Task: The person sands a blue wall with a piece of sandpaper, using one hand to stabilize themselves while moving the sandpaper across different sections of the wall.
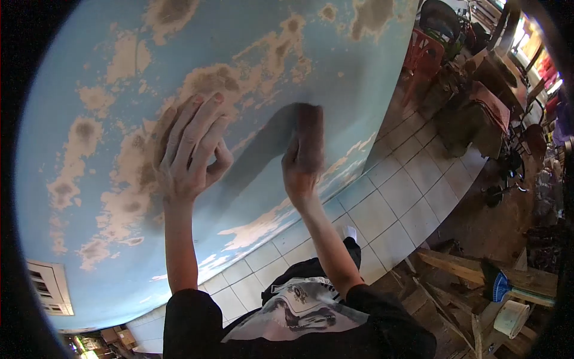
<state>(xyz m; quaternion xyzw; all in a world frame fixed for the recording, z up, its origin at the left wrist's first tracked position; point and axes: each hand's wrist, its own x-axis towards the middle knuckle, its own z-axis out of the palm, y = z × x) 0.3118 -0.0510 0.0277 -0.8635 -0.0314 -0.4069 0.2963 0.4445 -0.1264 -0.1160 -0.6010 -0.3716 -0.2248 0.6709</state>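
Note:
A blue wall (257,161) with peeled, pale and grey-brown patches fills the left and middle of the view. My left hand (194,143) lies against it over a patch, dusty, its fingers spread and nothing in it. To the right, my right hand (299,164) is wrapped round a dark reddish-brown block (310,122), held upright at the wall. The block covers part of that hand's fingers. A long shadow falls on the wall between the two hands.
White floor tiles (400,185) run along the wall's foot. At the upper right are a red plastic chair (423,51) and cluttered furniture. Wooden beams (451,266), a blue brush (501,287) and a whitish container (512,318) are at lower right. A white vent frame (61,287) is at lower left.

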